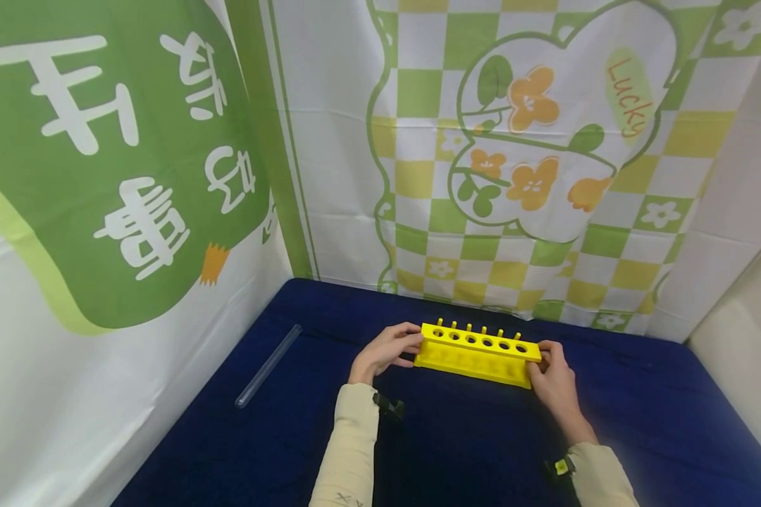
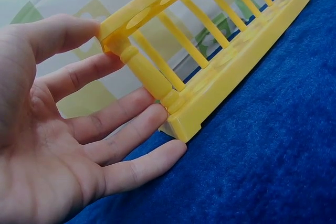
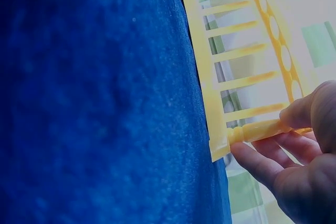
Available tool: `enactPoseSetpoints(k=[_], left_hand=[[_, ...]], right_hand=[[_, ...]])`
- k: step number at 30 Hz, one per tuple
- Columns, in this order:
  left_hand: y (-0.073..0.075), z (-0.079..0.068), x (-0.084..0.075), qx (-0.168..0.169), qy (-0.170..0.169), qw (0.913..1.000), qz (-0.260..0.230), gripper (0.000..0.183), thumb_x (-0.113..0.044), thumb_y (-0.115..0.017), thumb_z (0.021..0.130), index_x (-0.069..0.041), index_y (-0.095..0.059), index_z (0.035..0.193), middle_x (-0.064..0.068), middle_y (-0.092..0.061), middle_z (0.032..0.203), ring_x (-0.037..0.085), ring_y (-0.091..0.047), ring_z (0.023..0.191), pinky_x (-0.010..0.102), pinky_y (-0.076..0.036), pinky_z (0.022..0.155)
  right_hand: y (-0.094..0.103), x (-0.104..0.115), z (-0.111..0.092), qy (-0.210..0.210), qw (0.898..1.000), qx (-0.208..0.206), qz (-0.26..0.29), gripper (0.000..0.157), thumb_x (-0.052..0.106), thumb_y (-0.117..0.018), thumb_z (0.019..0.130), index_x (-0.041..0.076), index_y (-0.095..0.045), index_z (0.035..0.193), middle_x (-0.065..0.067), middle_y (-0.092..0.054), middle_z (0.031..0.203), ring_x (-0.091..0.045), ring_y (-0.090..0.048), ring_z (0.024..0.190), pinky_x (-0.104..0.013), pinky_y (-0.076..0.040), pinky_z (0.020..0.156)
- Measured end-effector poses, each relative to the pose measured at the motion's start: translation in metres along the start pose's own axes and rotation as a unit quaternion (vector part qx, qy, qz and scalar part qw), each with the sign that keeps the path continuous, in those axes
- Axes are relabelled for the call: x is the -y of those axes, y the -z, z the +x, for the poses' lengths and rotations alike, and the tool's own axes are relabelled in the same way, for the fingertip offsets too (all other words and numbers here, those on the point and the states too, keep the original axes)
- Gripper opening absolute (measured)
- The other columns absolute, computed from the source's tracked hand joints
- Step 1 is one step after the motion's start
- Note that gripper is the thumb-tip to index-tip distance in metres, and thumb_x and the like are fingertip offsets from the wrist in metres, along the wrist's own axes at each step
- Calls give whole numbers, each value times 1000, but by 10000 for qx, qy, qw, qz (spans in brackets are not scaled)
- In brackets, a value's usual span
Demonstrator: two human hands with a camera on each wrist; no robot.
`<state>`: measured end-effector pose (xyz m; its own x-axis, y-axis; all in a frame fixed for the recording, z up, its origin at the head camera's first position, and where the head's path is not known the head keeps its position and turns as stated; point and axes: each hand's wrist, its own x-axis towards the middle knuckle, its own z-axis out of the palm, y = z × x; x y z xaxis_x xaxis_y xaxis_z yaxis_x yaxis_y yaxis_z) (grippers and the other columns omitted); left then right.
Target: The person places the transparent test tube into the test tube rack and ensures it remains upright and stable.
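On the dark blue cloth (image 1: 456, 436), between the two hands, stands the yellow test-tube rack (image 1: 475, 366), upright, and its base seems to rest flat. At the rack's left end, the left hand (image 1: 390, 350) pinches the top corner with thumb and forefinger, while the other fingers, nearly straight, touch the left end post (image 2: 149, 74) and the base. At its right end, the right hand (image 1: 557, 384) grips the right end post (image 3: 257, 129) between thumb and fingers. To place the rack well, I judge, both ends should be moved and released evenly, so the base does not tilt. Its long axis runs from hand to hand, with the right end a little nearer to the person; the holed top plate (image 1: 478, 341) faces upward and the row of pegs (image 1: 485, 329) is on the far side. Well apart, left of the rack, lies a clear test tube (image 1: 269, 366).
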<state>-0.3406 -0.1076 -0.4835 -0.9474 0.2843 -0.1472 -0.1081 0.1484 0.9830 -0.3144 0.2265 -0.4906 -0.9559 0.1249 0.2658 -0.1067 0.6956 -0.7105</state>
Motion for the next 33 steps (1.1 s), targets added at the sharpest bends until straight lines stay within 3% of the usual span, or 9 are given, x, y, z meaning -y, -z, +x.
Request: enactPoseSetpoints(k=[12,21,33], left_hand=[[0,0,0,-30,-4,10000,47,43,-39,-62,96,-17,-58,132,11,-62,126,28,-63,113,47,-56,91],[0,-3,1,-107,23,9995,297,38,-37,-60,97,-16,-59,129,10,-64,120,26,-65,108,46,-57,88],[-3,0,-1,-138,-43,9974,701,39,-42,-57,98,-20,-58,130,6,-64,121,23,-66,106,44,-56,90]], right_hand=[[0,-2,2,66,10000,34,-37,39,7,-55,94,1,-39,129,-29,-63,123,-38,-63,99,-47,-52,83],[-1,-2,1,10,9995,321,-18,39,8,-54,95,2,-38,130,-29,-60,127,-39,-63,103,-49,-54,85],[0,-4,1,0,9997,242,40,40,8,-56,94,1,-38,129,-29,-61,126,-39,-63,102,-47,-55,83]])
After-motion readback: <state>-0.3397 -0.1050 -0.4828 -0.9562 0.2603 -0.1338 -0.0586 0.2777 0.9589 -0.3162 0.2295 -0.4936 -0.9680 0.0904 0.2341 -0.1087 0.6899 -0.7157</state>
